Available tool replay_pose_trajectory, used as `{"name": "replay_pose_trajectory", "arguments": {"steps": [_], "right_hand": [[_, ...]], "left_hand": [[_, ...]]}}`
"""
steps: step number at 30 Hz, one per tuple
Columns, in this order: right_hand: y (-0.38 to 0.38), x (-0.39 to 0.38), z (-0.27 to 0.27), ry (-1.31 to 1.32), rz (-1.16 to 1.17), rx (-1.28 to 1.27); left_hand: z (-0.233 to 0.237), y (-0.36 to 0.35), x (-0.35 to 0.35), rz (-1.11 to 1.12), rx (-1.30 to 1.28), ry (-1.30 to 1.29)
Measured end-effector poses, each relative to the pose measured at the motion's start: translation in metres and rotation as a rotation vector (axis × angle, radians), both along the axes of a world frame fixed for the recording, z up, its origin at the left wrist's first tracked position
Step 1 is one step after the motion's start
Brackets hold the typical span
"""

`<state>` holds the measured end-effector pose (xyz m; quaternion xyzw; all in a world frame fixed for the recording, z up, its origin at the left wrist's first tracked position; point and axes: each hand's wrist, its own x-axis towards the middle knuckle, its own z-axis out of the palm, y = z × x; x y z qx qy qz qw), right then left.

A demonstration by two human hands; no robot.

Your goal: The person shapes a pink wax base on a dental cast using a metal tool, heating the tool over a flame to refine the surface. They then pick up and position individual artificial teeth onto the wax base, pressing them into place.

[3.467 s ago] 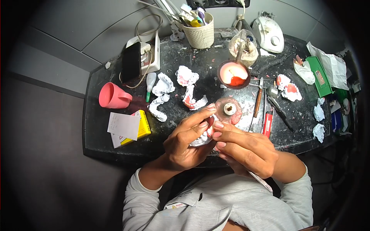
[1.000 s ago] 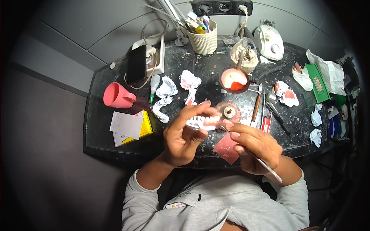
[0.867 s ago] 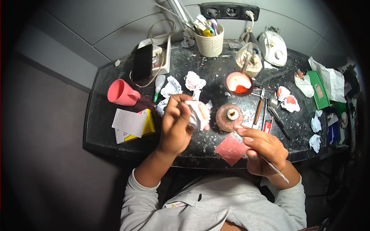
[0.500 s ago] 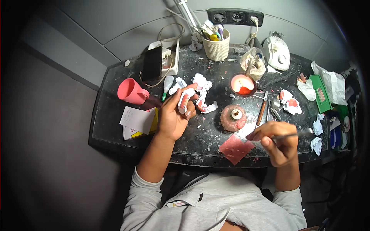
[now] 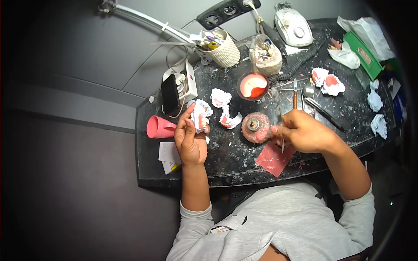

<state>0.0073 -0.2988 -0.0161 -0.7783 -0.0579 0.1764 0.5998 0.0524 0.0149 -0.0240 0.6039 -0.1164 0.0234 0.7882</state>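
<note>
My left hand (image 5: 191, 141) is closed around a white plaster dental cast (image 5: 197, 124) bearing pink wax and a row of artificial teeth. In my right hand (image 5: 305, 132) is a slim metal wax spatula (image 5: 283, 146), gripped between thumb and fingers, its tip directed down over the pink wax sheet (image 5: 273, 161). Just left of that hand stands a round, wax-smeared spirit burner (image 5: 256, 128), its top close to my thumb. Between the burner and the left hand lie white plaster pieces, one with pink wax (image 5: 227, 119).
Behind the burner sits a pan of red and pink wax (image 5: 253, 86). A brown-handled knife (image 5: 295, 98) and a black pen-like tool (image 5: 326, 115) lie to the right. At left are a pink cup (image 5: 160, 127) and a phone (image 5: 170, 95); a green box (image 5: 364, 54) stands far right.
The whole view has turned and shifted. My right hand has moved left toward the burner and wax sheet, and the spatula has swung to point downward. The left hand still holds the cast.
</note>
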Motion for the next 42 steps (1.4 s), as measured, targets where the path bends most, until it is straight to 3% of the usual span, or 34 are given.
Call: {"name": "replay_pose_trajectory", "arguments": {"steps": [2,4,6,15,18,21,27,37,42], "right_hand": [[0.004,-0.003,0.012,0.025,0.096,-0.150],[0.003,-0.004,0.016,0.007,0.060,-0.126],[0.000,-0.001,0.020,-0.064,-0.096,-0.267],[-0.001,0.000,0.011,-0.057,-0.021,-0.110],[0.001,-0.003,0.009,0.128,0.051,0.048],[-0.001,-0.003,0.009,0.076,0.032,0.043],[-0.008,-0.005,0.017,-0.218,-0.295,-0.079],[-0.008,-0.007,0.017,-0.231,-0.290,-0.074],[-0.003,-0.007,0.005,-0.373,-0.328,-0.087]], "left_hand": [[0.003,0.000,0.000,-0.004,-0.033,-0.014],[0.010,-0.004,-0.002,0.008,0.003,-0.012],[0.014,-0.010,-0.005,0.036,0.027,-0.028],[0.024,-0.024,-0.023,0.122,0.200,-0.050],[0.025,-0.027,-0.026,0.174,0.211,-0.085],[0.025,-0.030,-0.028,0.122,0.227,-0.161],[0.016,-0.031,-0.033,0.145,0.357,-0.306],[0.013,-0.039,-0.047,0.147,0.512,-0.443],[0.011,-0.042,-0.054,0.146,0.533,-0.448]]}}
